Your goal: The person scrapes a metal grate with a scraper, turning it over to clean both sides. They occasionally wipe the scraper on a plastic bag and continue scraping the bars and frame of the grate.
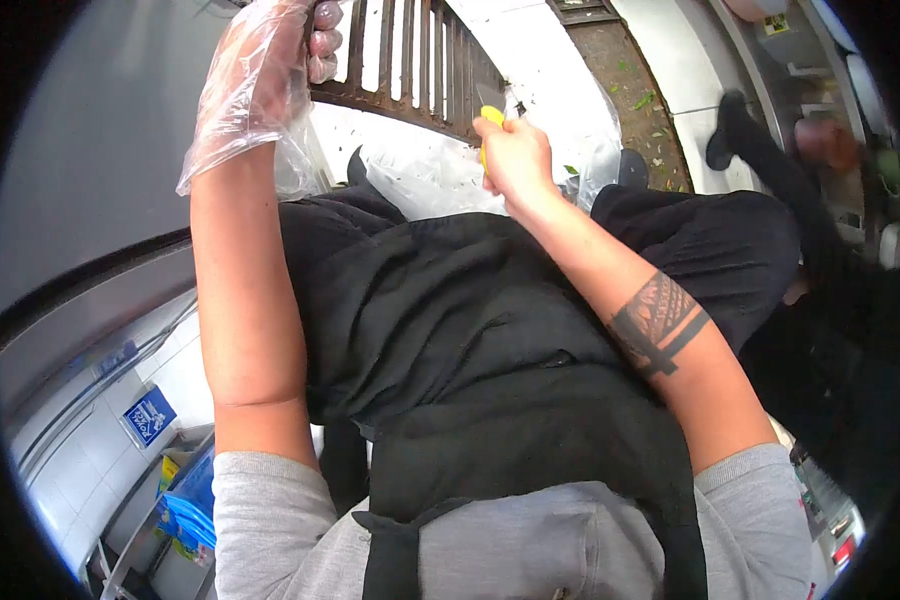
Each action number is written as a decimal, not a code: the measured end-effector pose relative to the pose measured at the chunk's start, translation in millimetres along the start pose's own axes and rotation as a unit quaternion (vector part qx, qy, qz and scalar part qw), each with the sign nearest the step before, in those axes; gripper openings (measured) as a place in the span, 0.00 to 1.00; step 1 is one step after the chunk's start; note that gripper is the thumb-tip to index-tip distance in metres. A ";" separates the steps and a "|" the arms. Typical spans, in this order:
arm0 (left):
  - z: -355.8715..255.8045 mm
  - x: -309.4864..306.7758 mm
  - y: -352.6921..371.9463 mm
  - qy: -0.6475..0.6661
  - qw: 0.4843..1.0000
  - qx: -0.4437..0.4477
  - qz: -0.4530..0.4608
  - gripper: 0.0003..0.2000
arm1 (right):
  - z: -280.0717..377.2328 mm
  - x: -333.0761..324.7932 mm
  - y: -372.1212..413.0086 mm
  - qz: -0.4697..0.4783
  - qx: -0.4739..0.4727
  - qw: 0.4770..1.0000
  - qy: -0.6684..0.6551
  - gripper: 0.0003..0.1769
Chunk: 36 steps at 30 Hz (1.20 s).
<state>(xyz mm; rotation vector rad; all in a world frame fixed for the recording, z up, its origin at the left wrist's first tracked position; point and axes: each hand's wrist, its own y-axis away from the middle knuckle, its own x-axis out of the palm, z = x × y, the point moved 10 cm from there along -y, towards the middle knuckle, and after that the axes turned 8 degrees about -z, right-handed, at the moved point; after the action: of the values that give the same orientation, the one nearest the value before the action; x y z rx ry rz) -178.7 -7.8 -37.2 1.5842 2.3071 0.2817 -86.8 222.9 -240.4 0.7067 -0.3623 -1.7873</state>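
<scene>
My left hand (295, 50), in a clear plastic glove, has its fingers curled at the left side of a brown, rusty-looking drain grate (408, 101). The grate lies tilted over a white plastic bag (430, 183) between my knees. My right hand (518, 158) is bare and closed round a yellow-handled scraper (492, 116). Its thin grey blade points up at the grate's right end, and dark bits lie beside it on the white surface.
An open drain channel (638, 105) with leaves in it runs along the right, with another grate (582, 10) at its top. Another person's dark shoe and leg (735, 125) are close on the right. A grey panel (100, 130) stands at my left.
</scene>
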 end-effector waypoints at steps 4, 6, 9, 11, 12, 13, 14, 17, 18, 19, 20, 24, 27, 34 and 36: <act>1.7 -6.1 -5.7 -0.009 1.000 0.005 0.011 0.12 | -41.8 6.4 29.6 0.093 0.083 0.986 -0.114 0.19; -3.4 -8.2 -2.2 -0.024 0.999 0.023 0.004 0.13 | -50.0 3.4 34.3 0.085 0.089 0.989 -0.080 0.17; 2.6 -17.7 -16.0 -0.049 0.998 0.032 0.018 0.16 | -46.6 9.7 22.3 0.088 -0.023 0.994 -0.063 0.22; -1.4 -22.8 -16.2 -0.093 0.994 0.062 0.005 0.19 | -51.8 19.9 10.7 0.073 -0.102 0.991 0.045 0.28; -2.3 -24.3 -15.8 -0.097 0.993 0.063 0.006 0.19 | -52.6 20.6 11.1 0.073 -0.101 0.991 0.040 0.28; -1.9 -30.3 -17.7 -0.110 0.992 0.057 -0.012 0.19 | -47.8 18.8 12.0 0.057 -0.130 0.988 0.058 0.28; -0.6 -36.9 -20.4 -0.122 0.991 0.050 -0.030 0.20 | -42.9 17.1 12.6 0.041 -0.158 0.984 0.078 0.28; 0.2 -46.0 -30.9 -0.130 0.989 0.061 -0.028 0.20 | -44.2 27.4 10.3 0.085 -0.161 0.982 0.052 0.27; -0.9 -44.8 -31.1 -0.120 0.991 0.061 -0.020 0.20 | -46.8 31.7 8.1 0.087 -0.158 0.982 0.052 0.27; -0.5 -44.5 -31.0 -0.123 0.990 0.059 -0.021 0.20 | -48.9 35.9 6.2 0.079 -0.159 0.983 0.046 0.27; -1.6 -45.0 -29.6 -0.128 0.990 0.055 -0.027 0.20 | -50.0 37.8 4.9 0.071 -0.160 0.984 0.040 0.26; -2.9 -47.8 -28.5 -0.182 0.980 0.057 -0.052 0.18 | -47.1 38.8 1.3 0.074 -0.154 0.984 0.048 0.26; 1.9 -53.8 -36.1 -0.170 0.982 0.073 -0.043 0.18 | -48.2 40.8 -1.3 0.076 -0.144 0.986 0.028 0.25; 5.6 -53.9 -38.3 -0.148 0.987 0.043 -0.054 0.18 | -53.6 24.1 14.0 0.093 -0.104 0.990 0.023 0.24; 6.8 -56.8 -40.4 -0.175 0.982 0.033 -0.057 0.18 | -46.4 26.1 10.3 0.096 -0.106 0.990 0.016 0.24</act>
<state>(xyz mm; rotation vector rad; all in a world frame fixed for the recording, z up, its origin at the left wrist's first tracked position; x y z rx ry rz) -192.5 -75.5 -48.5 1.3939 2.1368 -0.0970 -55.1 199.8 -277.8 0.5307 -0.2083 -1.6015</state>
